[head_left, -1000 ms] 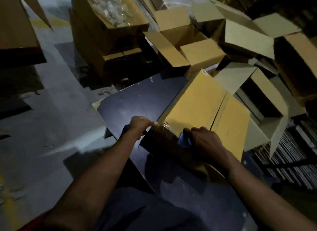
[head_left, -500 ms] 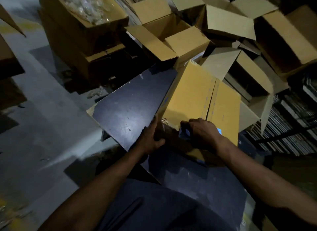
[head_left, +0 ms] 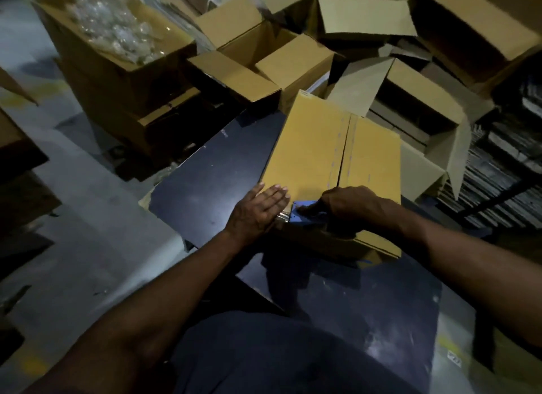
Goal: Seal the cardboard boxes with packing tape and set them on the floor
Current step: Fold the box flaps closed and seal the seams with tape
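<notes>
— While closed brown cardboard box (head_left: 331,159) sits on dark tabletop (head_left: 211,176): hands?
— Left hand (head_left: 258,209) flat, pressing near edge; right hand (head_left: 349,206) gripping blue tape dispenser (head_left: 305,215).
— Handling?
— Stiff, likely light; lift by opposite side walls.

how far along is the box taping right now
Done: the box on the table has its flaps closed. In hand: the left hand presses its near edge while the right hand grips the blue tape dispenser. Left: finish taping, set it on the floor.
</notes>
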